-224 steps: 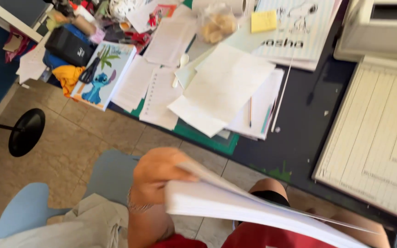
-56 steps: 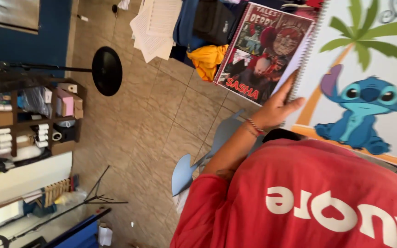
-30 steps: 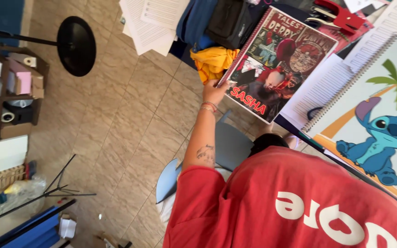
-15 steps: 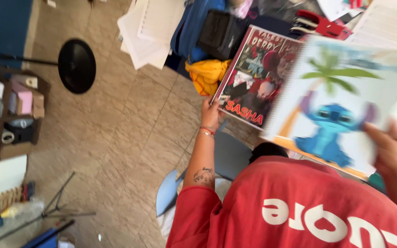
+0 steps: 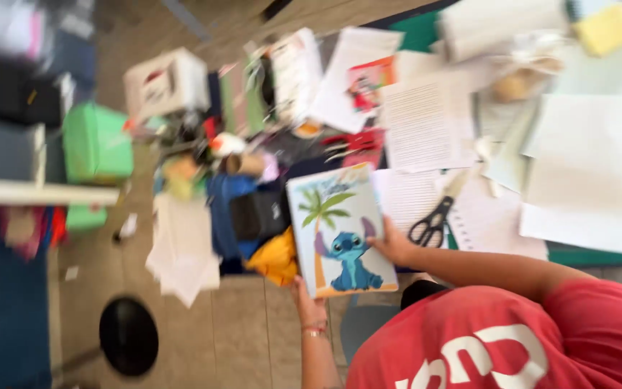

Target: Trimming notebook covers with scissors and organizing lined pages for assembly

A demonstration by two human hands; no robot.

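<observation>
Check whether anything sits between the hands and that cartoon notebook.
Nothing does: the left hand grips the notebook at its bottom edge and the right hand touches its right edge. Scissors lie just beside the right hand.

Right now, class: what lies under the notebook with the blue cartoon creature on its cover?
The notebook covers part of a yellow cloth on its left edge and lined paper on its right. Both hands, left and right, hold it. What lies under its middle is hidden.
</observation>
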